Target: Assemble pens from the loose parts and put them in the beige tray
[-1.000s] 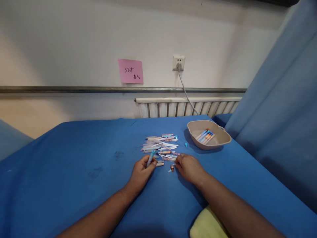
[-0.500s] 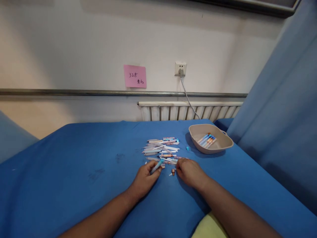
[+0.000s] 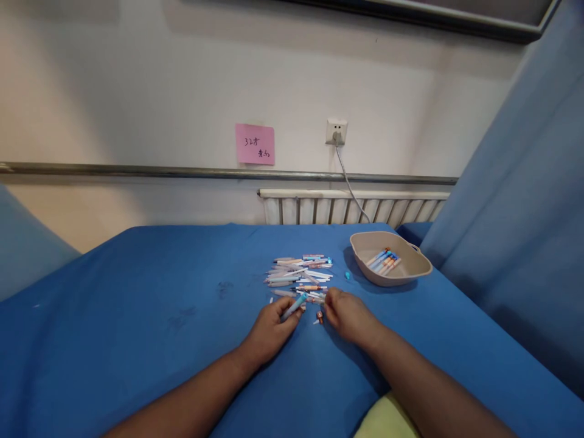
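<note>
A pale blue pen barrel slants up out of my left hand, whose thumb and fingers are closed on it. My right hand rests at the right edge of a pile of pens and pen parts, fingers bent together at a thin piece too small to name. Between my hands, a small brown cap piece lies on the blue cloth. A little blue cap sits right of the pile. Several assembled pens lie in the beige basket.
Blue cloth covers the table. A radiator, a metal rail and a socket with a plugged cable are at the wall, with a pink note. A blue curtain hangs at the right.
The view has shifted slightly. My left hand keeps hold of the blue pen barrel, and my right hand stays at the pile's right edge with its fingers slightly moved.
</note>
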Available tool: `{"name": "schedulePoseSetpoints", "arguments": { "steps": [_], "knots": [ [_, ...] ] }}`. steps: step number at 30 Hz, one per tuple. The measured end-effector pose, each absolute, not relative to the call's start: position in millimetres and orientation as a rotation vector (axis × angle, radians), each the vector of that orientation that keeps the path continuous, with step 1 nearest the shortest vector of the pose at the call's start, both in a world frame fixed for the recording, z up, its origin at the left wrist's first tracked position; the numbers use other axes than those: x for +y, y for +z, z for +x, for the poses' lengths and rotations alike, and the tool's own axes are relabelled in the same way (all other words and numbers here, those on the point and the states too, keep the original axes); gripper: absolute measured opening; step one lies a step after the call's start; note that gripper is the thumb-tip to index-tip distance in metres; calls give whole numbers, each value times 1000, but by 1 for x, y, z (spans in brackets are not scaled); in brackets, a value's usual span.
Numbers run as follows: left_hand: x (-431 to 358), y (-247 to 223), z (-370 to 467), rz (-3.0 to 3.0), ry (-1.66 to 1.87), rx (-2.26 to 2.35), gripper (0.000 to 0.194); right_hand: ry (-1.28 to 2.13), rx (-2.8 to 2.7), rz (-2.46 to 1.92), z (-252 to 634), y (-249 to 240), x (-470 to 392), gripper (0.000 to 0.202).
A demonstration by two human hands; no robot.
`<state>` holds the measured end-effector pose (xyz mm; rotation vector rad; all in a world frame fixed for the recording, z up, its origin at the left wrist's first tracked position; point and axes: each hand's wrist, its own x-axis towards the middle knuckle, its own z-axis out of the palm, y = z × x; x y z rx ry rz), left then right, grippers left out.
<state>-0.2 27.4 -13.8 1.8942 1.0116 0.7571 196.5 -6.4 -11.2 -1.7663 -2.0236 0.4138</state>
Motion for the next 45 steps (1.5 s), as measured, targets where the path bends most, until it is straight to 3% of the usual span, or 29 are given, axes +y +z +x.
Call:
{"name": "schedulePoseSetpoints", "arguments": {
  "steps": [5,10,20,45],
  "knots": [
    [16,1,2,1987,614,885,29,842,-1311,-1219,192,3,-12,21],
    [2,9,9,1963,520,802,31,1099,-1074,-985,178,9,-24,25],
    [-2,-5,10,1837,443,780,37,1221,-898,-816,172,6,-25,28],
    [-1,-11,10,1721,426,729,43,1158,-945,-927,167,7,-24,34]
  ]
}}
